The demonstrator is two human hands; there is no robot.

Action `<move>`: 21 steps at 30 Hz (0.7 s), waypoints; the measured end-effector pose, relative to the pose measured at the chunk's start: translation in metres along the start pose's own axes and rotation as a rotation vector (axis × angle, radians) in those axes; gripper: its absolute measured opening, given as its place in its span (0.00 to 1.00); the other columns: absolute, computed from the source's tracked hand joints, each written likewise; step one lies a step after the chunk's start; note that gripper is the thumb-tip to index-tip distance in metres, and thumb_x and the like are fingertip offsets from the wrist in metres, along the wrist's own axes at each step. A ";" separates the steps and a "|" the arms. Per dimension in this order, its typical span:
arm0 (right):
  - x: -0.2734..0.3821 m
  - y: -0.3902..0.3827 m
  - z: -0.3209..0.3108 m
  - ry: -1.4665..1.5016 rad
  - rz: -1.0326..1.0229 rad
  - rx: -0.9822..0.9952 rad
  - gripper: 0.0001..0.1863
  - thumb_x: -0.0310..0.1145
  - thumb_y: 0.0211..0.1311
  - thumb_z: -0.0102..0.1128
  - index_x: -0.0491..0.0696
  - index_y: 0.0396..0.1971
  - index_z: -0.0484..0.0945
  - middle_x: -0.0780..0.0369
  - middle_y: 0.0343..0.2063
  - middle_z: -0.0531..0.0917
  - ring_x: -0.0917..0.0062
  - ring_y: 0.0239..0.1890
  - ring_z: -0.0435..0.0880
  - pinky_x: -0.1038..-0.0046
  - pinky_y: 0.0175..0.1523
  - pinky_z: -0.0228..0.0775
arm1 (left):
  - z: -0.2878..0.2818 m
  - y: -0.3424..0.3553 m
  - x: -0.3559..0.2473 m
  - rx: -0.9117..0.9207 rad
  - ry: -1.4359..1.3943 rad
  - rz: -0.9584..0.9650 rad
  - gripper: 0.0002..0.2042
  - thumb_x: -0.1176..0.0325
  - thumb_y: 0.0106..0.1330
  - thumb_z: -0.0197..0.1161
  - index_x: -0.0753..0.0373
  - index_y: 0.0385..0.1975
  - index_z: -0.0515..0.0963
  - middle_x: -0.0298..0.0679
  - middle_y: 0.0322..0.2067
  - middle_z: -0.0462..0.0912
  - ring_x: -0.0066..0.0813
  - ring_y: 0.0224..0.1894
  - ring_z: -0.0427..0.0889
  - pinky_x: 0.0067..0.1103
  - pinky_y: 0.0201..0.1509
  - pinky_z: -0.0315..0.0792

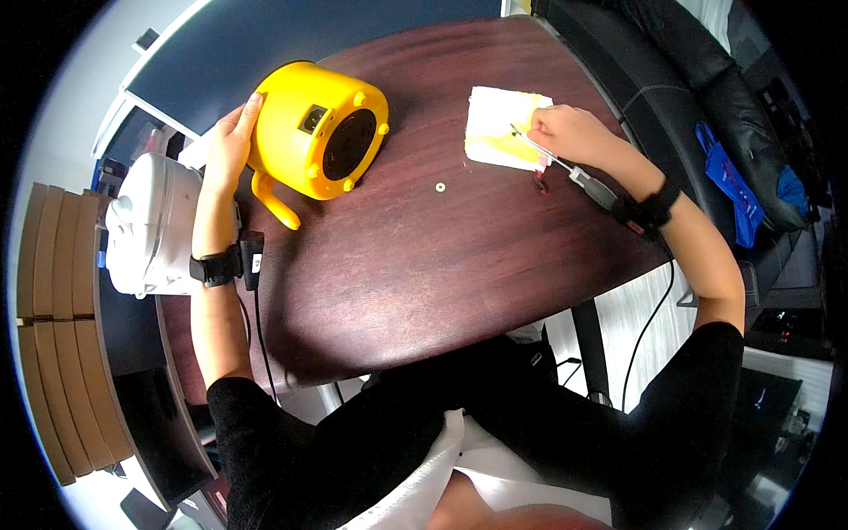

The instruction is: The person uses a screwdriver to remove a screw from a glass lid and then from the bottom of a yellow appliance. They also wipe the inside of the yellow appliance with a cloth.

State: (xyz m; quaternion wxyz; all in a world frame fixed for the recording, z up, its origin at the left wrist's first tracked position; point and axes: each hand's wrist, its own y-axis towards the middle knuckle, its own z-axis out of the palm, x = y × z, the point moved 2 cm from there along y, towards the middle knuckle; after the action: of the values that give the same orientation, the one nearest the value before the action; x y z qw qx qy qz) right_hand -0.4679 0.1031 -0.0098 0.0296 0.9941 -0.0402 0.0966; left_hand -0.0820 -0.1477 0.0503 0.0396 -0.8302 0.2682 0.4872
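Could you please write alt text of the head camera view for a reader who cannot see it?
A person's left hand steadies a yellow drum-shaped housing lying on its side on a dark wooden table, while the right hand holds a screwdriver over a white-and-yellow cloth. A small washer lies between them.

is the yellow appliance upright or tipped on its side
Tipped on its side: the yellow appliance shows its round base sideways, steadied by the left hand.

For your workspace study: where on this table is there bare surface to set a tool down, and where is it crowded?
Widest free patch: the near half of the dark wooden table, below the small washer. A narrower strip runs between the yellow appliance and the yellow-stained cloth. Crowded: the far left, where the left hand meets the appliance, and the right hand with screwdriver.
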 end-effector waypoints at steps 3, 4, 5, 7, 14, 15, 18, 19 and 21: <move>0.003 0.022 0.008 -0.016 0.037 0.079 0.15 0.43 0.55 0.55 0.45 0.26 0.77 0.55 0.25 0.81 0.61 0.32 0.82 0.64 0.37 0.72 | -0.001 -0.001 0.000 -0.028 0.008 0.005 0.26 0.47 0.67 0.53 0.70 0.42 0.77 0.39 0.31 0.81 0.22 0.33 0.78 0.15 0.42 0.70; 0.002 0.027 0.010 -0.024 0.051 0.121 0.16 0.44 0.55 0.54 0.45 0.26 0.79 0.54 0.26 0.82 0.61 0.33 0.82 0.63 0.38 0.73 | -0.001 -0.003 -0.003 -0.041 0.002 0.012 0.26 0.46 0.67 0.53 0.70 0.40 0.78 0.39 0.30 0.81 0.22 0.33 0.77 0.15 0.42 0.70; 0.001 0.030 0.010 -0.013 0.038 0.114 0.16 0.44 0.54 0.54 0.45 0.26 0.79 0.54 0.26 0.82 0.61 0.32 0.82 0.63 0.38 0.73 | -0.002 -0.001 -0.002 -0.050 0.053 0.025 0.26 0.47 0.66 0.53 0.69 0.38 0.77 0.38 0.29 0.80 0.22 0.32 0.77 0.16 0.41 0.70; -0.001 0.035 0.014 0.007 0.007 0.106 0.16 0.44 0.53 0.55 0.45 0.26 0.80 0.54 0.26 0.82 0.61 0.31 0.82 0.63 0.38 0.73 | -0.005 -0.001 0.002 -0.069 0.155 0.044 0.24 0.47 0.66 0.53 0.68 0.35 0.76 0.37 0.26 0.78 0.22 0.31 0.75 0.16 0.39 0.70; -0.006 0.053 0.021 0.010 0.064 0.142 0.15 0.41 0.52 0.57 0.43 0.25 0.81 0.52 0.22 0.81 0.63 0.26 0.82 0.65 0.33 0.72 | -0.003 -0.020 0.006 -0.288 0.167 0.172 0.22 0.52 0.66 0.57 0.68 0.42 0.72 0.41 0.33 0.78 0.25 0.34 0.76 0.19 0.40 0.71; -0.007 0.057 0.020 0.023 0.054 0.136 0.15 0.40 0.52 0.56 0.42 0.25 0.81 0.52 0.22 0.81 0.62 0.27 0.82 0.64 0.34 0.73 | -0.004 -0.023 0.003 -0.300 0.175 0.180 0.21 0.52 0.66 0.57 0.68 0.43 0.71 0.42 0.34 0.78 0.27 0.36 0.77 0.19 0.42 0.71; -0.012 0.061 0.013 0.142 0.065 -0.018 0.14 0.39 0.53 0.55 0.42 0.25 0.80 0.52 0.22 0.81 0.61 0.28 0.82 0.63 0.35 0.73 | -0.006 -0.033 0.002 -0.323 0.226 0.156 0.22 0.53 0.66 0.57 0.68 0.48 0.71 0.46 0.37 0.79 0.31 0.41 0.79 0.22 0.47 0.72; -0.014 0.061 0.010 0.194 0.077 -0.091 0.14 0.38 0.54 0.55 0.42 0.26 0.80 0.52 0.22 0.81 0.62 0.27 0.82 0.63 0.35 0.73 | -0.007 -0.037 0.002 -0.327 0.246 0.140 0.22 0.53 0.66 0.57 0.68 0.49 0.71 0.47 0.38 0.79 0.33 0.43 0.79 0.23 0.48 0.72; -0.023 0.062 0.009 0.356 0.159 -0.067 0.13 0.38 0.54 0.57 0.42 0.26 0.79 0.53 0.23 0.81 0.62 0.28 0.82 0.65 0.36 0.73 | -0.006 -0.048 -0.008 -0.322 0.290 0.205 0.23 0.53 0.66 0.55 0.66 0.52 0.69 0.49 0.42 0.77 0.36 0.47 0.78 0.24 0.50 0.71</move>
State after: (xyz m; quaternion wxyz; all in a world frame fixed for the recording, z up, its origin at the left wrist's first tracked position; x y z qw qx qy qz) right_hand -0.4941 0.0426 -0.0195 0.0617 0.9534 -0.1159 0.2715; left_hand -0.0569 -0.1052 0.0502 -0.1818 -0.8555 0.2726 0.4010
